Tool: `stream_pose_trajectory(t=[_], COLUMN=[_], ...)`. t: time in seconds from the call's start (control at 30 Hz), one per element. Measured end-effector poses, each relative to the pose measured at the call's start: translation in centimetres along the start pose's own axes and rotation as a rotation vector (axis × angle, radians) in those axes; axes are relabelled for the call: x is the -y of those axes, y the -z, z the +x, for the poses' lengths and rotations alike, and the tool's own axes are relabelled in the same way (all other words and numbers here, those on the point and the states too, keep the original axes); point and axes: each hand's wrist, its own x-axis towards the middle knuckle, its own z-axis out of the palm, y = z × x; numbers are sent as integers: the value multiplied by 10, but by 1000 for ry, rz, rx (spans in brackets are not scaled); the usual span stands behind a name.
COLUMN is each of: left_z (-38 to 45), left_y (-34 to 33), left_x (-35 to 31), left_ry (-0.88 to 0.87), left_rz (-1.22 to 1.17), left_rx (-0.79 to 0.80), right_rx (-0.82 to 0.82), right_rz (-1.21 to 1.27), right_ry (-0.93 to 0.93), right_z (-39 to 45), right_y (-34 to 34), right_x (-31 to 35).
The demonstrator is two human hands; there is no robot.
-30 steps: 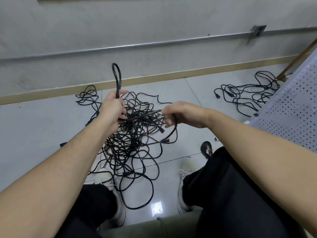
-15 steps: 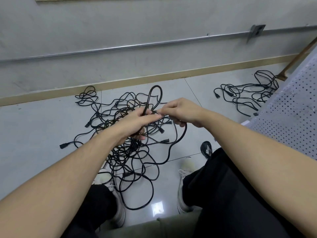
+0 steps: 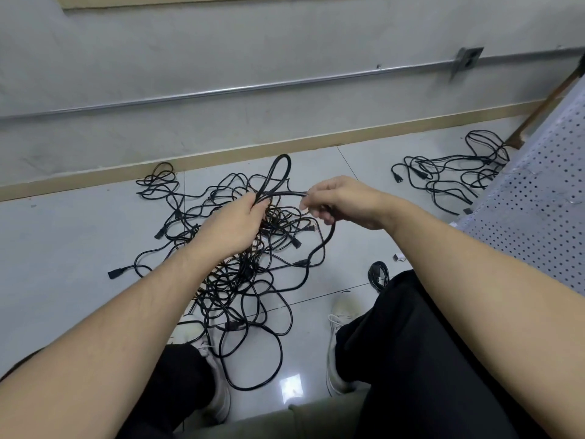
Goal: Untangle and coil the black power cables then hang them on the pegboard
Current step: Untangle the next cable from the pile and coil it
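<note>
Left fingers curled around the gathered turns of one black cable; a narrow loop stands up out of that fist. Left hand therefore holds the coil so far. Right fingertips pinch the same cable just beside the left hand, with the running length passing under the right hand and dropping in a curve toward the floor.

I judge this as mid-coil: the next turn is being fed across.

The free length runs down to a plug end lying at the edge of the main tangle between my feet. Risk 1: if that tail is threaded through the tangle, pulling another turn will lift or tighten the pile rather than free the cable. I cannot tell from here whether it is clear. Risk 2: the standing loop is held only at its base; a loosened left grip would let the turns spring open and fall back into the pile. Risk 3: uneven turns will hang badly.

A second, smaller cable heap lies near the wall, well apart. The pegboard is at my right; I see nothing hung on the visible part.
</note>
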Motion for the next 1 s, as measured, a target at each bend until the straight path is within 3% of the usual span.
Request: stream_pose_trajectory(t=[0.13, 0.27, 0.33, 0.47, 0.57, 0.83, 1.0], left_z=[-2, -2, -4, -12, -15, -19, -14], left_y=[1, 1, 4, 2, -2, -27, -20], left_x=[-11, -16, -14, -19, -25, -29, -30], left_ry=[-50, 38, 66, -27, -48, -43, -223], left_rz=[7, -411, -566, -669, -741, -750, -521], left_rx=[23, 102, 211, 343, 282, 234, 99], right_rx=[-142, -66, -141, -283, -259, -407, -346], right_rz=[50, 244, 300, 456, 567, 812, 900], right_ry=[110, 143, 178, 168, 159, 166, 123], right_z=[0, 0, 3, 9, 11, 22, 18], right_y=[3, 8, 7, -6, -24, -35, -23], right_x=[3, 1, 3, 11, 19, 27, 26])
